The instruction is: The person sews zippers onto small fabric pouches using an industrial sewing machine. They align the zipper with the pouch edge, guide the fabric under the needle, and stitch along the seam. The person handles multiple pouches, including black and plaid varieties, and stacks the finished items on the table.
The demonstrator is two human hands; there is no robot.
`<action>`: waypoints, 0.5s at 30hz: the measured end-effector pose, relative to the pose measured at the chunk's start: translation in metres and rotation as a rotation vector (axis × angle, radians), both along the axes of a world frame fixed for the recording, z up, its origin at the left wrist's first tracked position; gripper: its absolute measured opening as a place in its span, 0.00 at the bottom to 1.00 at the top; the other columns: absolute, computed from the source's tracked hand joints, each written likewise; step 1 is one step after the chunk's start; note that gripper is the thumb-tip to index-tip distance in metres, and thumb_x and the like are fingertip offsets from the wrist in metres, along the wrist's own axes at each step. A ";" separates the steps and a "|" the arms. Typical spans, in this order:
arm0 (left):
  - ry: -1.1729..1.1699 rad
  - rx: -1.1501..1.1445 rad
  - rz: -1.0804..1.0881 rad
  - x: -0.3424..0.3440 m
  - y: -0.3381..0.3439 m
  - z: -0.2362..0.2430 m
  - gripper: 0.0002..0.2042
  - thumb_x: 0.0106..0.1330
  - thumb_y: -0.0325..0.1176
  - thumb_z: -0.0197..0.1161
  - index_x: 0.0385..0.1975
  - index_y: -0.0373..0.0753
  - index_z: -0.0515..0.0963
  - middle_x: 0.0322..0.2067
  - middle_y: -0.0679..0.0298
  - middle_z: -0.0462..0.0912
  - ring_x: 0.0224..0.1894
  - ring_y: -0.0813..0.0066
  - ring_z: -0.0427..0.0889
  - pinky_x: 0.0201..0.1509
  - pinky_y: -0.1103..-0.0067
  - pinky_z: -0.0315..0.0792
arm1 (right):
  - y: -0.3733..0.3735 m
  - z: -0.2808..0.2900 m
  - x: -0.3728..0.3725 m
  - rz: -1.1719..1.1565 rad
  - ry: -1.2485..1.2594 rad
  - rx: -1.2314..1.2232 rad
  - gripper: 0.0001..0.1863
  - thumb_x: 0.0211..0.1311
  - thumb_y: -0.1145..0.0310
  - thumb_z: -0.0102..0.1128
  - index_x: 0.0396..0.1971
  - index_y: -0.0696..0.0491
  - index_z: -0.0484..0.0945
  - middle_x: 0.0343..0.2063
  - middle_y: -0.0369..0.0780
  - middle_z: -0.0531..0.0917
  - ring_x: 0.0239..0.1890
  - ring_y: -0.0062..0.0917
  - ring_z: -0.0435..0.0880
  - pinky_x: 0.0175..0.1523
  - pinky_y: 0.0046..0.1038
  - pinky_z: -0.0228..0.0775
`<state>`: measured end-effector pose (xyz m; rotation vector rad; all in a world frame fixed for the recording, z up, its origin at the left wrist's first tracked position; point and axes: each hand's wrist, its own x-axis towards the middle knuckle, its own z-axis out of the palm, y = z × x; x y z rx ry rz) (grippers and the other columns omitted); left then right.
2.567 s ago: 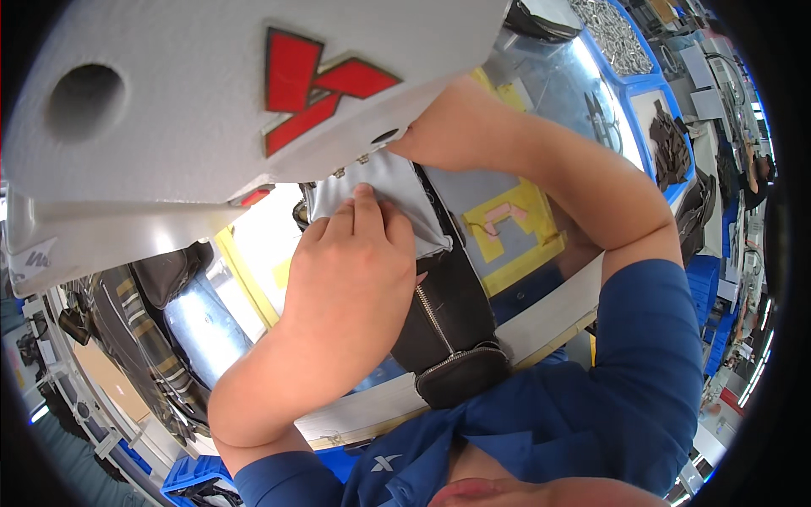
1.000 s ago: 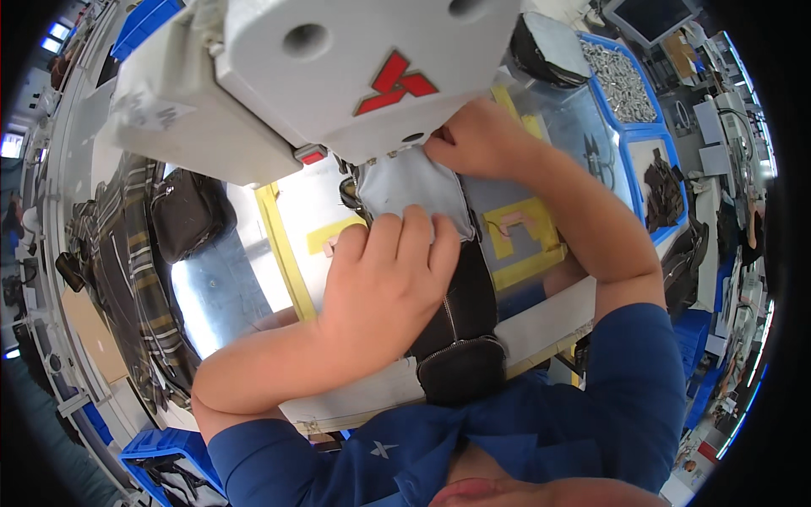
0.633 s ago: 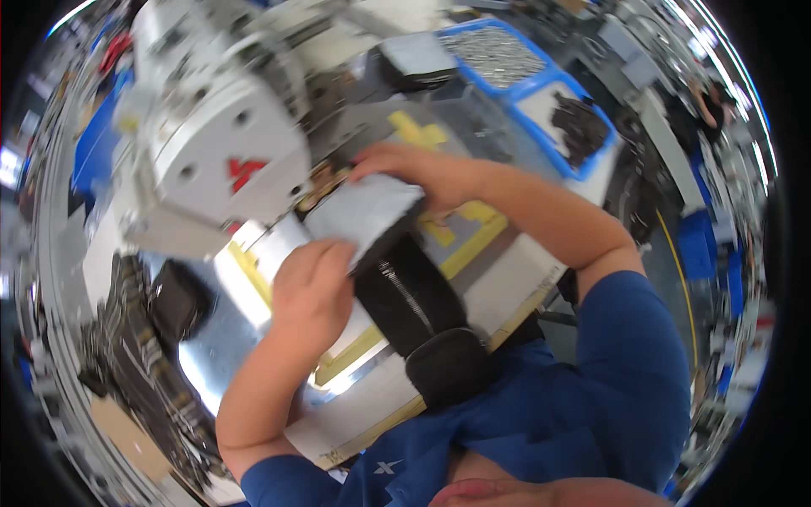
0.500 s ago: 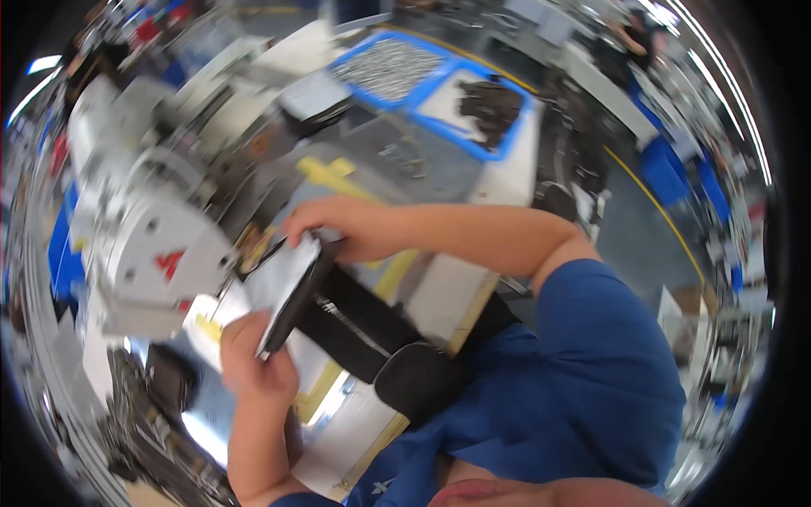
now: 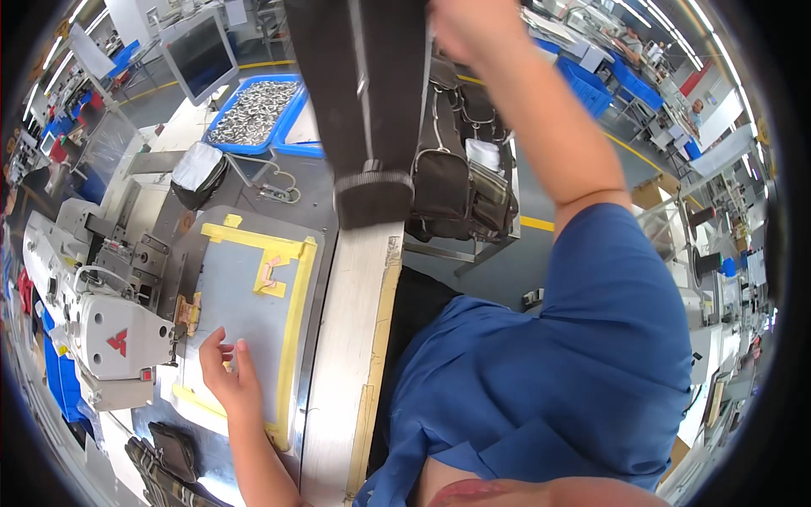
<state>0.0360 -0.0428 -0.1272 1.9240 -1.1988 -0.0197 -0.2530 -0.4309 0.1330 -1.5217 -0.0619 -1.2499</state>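
A long black zippered bag (image 5: 390,101) hangs stretched across the top of the view, its lower end above the white table edge. At its upper right side is my right hand (image 5: 475,29), raised far out and closed on it; the fingers are partly cut off by the frame. My left hand (image 5: 230,376) is open, fingers loosely curled and apart, with nothing in it. It hovers over the grey plate (image 5: 241,287) bordered with yellow tape, close to the head of a white sewing machine (image 5: 106,313).
Several dark bags (image 5: 456,190) lie piled on a stand right of the table. A blue tray (image 5: 258,114) of small metal parts stands at the back, near a monitor (image 5: 198,55). A small dark bag (image 5: 198,173) lies behind the plate; another dark pouch (image 5: 173,452) lies near left.
Both hands were on the bag over the plate. My left hand has let go, while my right hand has carried the bag away and up toward the far right.
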 end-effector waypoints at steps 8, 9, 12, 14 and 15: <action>-0.085 0.096 -0.102 0.003 -0.027 -0.020 0.17 0.72 0.30 0.68 0.58 0.33 0.82 0.50 0.55 0.83 0.41 0.64 0.80 0.44 0.70 0.76 | -0.014 0.070 -0.134 -0.750 -0.043 -0.180 0.12 0.83 0.68 0.55 0.54 0.60 0.79 0.45 0.41 0.88 0.47 0.24 0.85 0.57 0.29 0.76; -0.060 0.108 -0.097 0.004 -0.029 -0.022 0.17 0.73 0.30 0.68 0.58 0.33 0.82 0.50 0.55 0.83 0.41 0.64 0.80 0.43 0.71 0.76 | -0.013 0.070 -0.144 -0.770 -0.076 -0.196 0.12 0.83 0.68 0.55 0.53 0.60 0.79 0.45 0.41 0.88 0.47 0.24 0.85 0.57 0.30 0.75; -0.047 0.091 -0.095 0.013 -0.028 -0.033 0.17 0.73 0.30 0.67 0.58 0.32 0.82 0.49 0.55 0.83 0.41 0.64 0.80 0.43 0.71 0.76 | -0.021 0.056 -0.166 -0.869 -0.088 -0.167 0.12 0.83 0.68 0.55 0.54 0.61 0.78 0.45 0.42 0.88 0.47 0.27 0.85 0.57 0.31 0.76; -0.082 0.126 -0.044 0.019 -0.011 -0.024 0.16 0.73 0.30 0.67 0.58 0.32 0.82 0.49 0.55 0.83 0.40 0.63 0.80 0.43 0.71 0.75 | -0.040 0.025 -0.170 -0.908 -0.041 -0.075 0.14 0.82 0.68 0.56 0.56 0.62 0.78 0.47 0.43 0.88 0.48 0.27 0.85 0.57 0.31 0.75; -0.087 0.130 -0.031 0.019 -0.008 -0.022 0.16 0.73 0.30 0.67 0.57 0.31 0.82 0.49 0.54 0.83 0.40 0.63 0.80 0.43 0.71 0.75 | -0.046 0.016 -0.176 -0.955 0.014 -0.044 0.15 0.82 0.68 0.56 0.58 0.62 0.77 0.47 0.43 0.88 0.48 0.27 0.85 0.57 0.31 0.75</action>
